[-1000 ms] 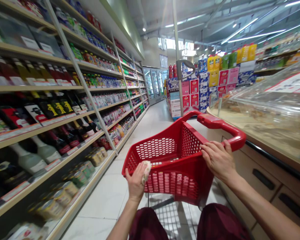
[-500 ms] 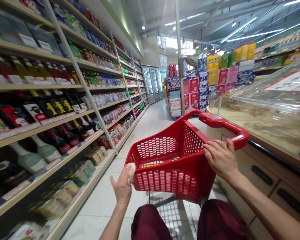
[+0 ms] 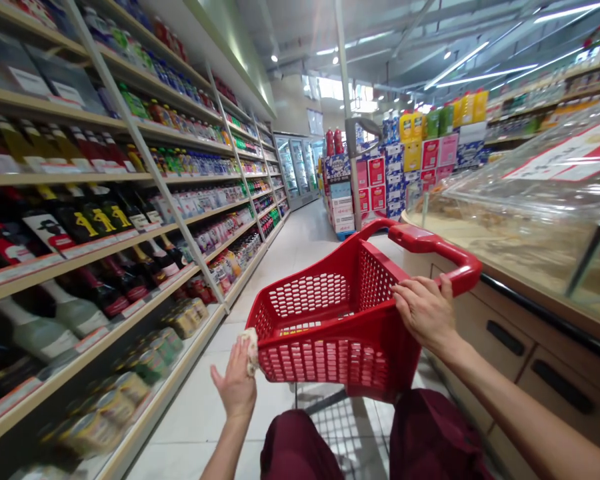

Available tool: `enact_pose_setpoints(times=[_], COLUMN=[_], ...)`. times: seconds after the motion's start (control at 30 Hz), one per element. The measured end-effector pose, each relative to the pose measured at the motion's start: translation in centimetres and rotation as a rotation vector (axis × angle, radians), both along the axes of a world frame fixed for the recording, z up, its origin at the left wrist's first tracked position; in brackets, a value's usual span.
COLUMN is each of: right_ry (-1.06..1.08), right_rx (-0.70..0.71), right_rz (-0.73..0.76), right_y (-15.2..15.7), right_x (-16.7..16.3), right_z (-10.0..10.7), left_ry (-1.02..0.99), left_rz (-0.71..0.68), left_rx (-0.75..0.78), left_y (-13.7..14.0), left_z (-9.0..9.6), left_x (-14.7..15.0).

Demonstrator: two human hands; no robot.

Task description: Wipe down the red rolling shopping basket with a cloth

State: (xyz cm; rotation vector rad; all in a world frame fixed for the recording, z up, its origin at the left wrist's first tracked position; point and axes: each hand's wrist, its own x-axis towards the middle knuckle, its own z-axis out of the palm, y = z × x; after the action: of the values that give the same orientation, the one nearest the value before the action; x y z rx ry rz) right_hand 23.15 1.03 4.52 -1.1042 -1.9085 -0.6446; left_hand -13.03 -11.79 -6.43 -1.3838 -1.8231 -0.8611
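A red plastic shopping cart [image 3: 310,360] stands turned sideways in front of my knees, its basket walls pierced with rows of holes. My left hand [image 3: 237,383] presses a pale patterned cloth [image 3: 251,350] against the cart's left end corner; the thumb sticks out to the side. Part of the cloth is hidden under the fingers. At the other end, my right hand [image 3: 425,310] is wrapped over the upper rim, close to the red push handle [image 3: 465,270].
Shelves of bottles and cans [image 3: 100,293] line the left side. On the right is a display counter [image 3: 525,233] with clear covers and drawers. Stacked drink boxes [image 3: 375,180] and a metal post [image 3: 347,100] stand ahead. Glass-door fridges [image 3: 297,167] are at the aisle's far end.
The view has turned a little to the right, so everything sits further left. The cloth stays at the cart's corner under my left hand, and my right hand keeps its hold on the rim.
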Motion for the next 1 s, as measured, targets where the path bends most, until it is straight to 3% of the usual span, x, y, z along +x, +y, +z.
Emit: enact_pose_setpoints(times=[0.2,0.4,0.6,0.8,0.9,1.0], right_ry=[-0.018,-0.004,-0.022,0.010,0.027,0.014], right_rx=[-0.003,-0.017,-0.010,-0.008,-0.015,-0.012], right_rz=[0.011,-0.007,0.006,-0.006,-0.015,0.020], right_y=[-0.2,-0.4,-0.4,-0.7,-0.8,-0.9], right_x=[0.1,-0.2,0.0,-0.1,-0.4,-0.3], right_z=[0.0,0.2,0.1,0.3,0.5,0.6], left_ry=[0.210,0.094,0.244,0.168,0.225,0.216], left_rz=[-0.174,0.060,-0.225,-0.082,-0.224,-0.282], left_rx=[-0.087,0.032,-0.096,-0.016,-0.075,-0.131], left_y=[1.8,0.7,2.5,1.9,2.8,3.6], left_z=[0.7,0.7,1.3,1.4,1.5,1.9], left_x=[3.8,1.6,5.8,4.4,7.3,10.8])
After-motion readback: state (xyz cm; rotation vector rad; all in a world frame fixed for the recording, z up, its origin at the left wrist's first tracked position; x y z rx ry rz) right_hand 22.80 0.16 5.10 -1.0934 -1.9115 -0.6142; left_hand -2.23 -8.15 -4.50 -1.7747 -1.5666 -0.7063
